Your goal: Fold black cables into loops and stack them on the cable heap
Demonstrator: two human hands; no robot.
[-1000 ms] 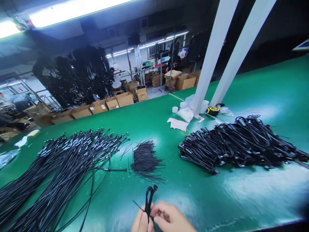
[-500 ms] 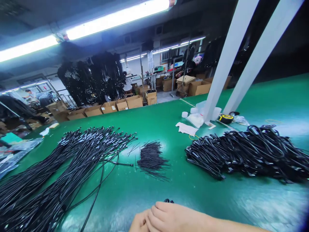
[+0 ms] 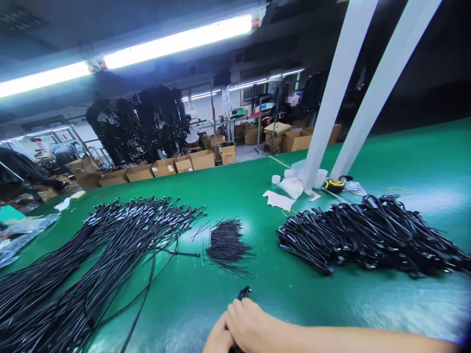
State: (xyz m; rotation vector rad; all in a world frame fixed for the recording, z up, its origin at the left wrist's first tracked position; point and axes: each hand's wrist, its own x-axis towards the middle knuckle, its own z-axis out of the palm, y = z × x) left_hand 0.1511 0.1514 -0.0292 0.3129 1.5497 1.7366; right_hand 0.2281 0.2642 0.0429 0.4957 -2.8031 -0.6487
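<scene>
At nine o'clock on the green table (image 3: 257, 176) lay loose plastic bags (image 3: 22, 230), and just right of them a broad fan of long black cables (image 3: 91, 264) ran from the seven o'clock corner up toward the middle, their plug ends pointing to about one o'clock. One stray cable (image 3: 176, 253) lay crosswise at the fan's right edge. Beyond the table's far edge, at eleven o'clock, stood a row of cardboard boxes (image 3: 162, 167). At the centre sat a small heap of black ties (image 3: 228, 242), a few strands scattered just beside it. At six o'clock, against the bottom edge, the left hand (image 3: 219, 339) and the right hand (image 3: 250, 326) were pressed together, fingers closed around a folded cable (image 3: 243, 293); only its looped black end showed, poking out above the knuckles toward twelve o'clock, and how each finger gripped it could not be told. The right forearm ran off toward four o'clock. At one o'clock lay a white paper (image 3: 278, 200), a clear bag (image 3: 292, 186) and a yellow tape measure (image 3: 334, 185), gathered about the foot of two slanted white posts (image 3: 331, 98). At three o'clock a large pile of bundled cables (image 3: 368, 235) lay well apart from the hands.
</scene>
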